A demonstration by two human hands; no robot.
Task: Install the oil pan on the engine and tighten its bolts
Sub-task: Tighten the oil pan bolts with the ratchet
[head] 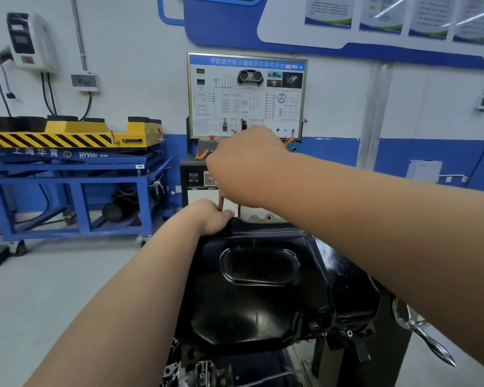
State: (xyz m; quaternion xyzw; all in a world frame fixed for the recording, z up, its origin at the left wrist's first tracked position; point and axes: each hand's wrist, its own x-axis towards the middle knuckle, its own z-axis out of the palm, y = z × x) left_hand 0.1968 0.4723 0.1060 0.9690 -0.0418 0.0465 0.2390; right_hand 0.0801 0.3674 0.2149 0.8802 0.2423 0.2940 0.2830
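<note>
Bolt-tightening at the far edge of the pan

**Step in hand.** The oil pan (260, 275) is already seated upside down on the engine (196, 370), with its flange laid along the block. It is judged that a bolt at the far-left corner is being run in. The right hand (246, 166) is raised above that corner with its fingers curled shut over the top of a thin shaft (221, 201). The shaft drops straight down from the fist, and the tool's handle is hidden by the hand. The left hand (210, 217) is curled over the pan's far-left corner, touching the shaft. Whether the shaft is also pinched by it cannot be told.

**Next move.** The shaft should be kept upright over the bolt head while it is turned, and the pan should be held from shifting. Bolts (349, 333) at the near-right flange are seen as small bright rings. How tight they are cannot be judged.

**Materials and shapes.**
- The pan is pressed steel in glossy black paint, with an oval recess stamped in its flat floor and rounded, angled walls.
- Scuffs and dust are visible on the paint.
- A polished chrome handle (428, 339), tapered to a point, is seen at the right.
</note>
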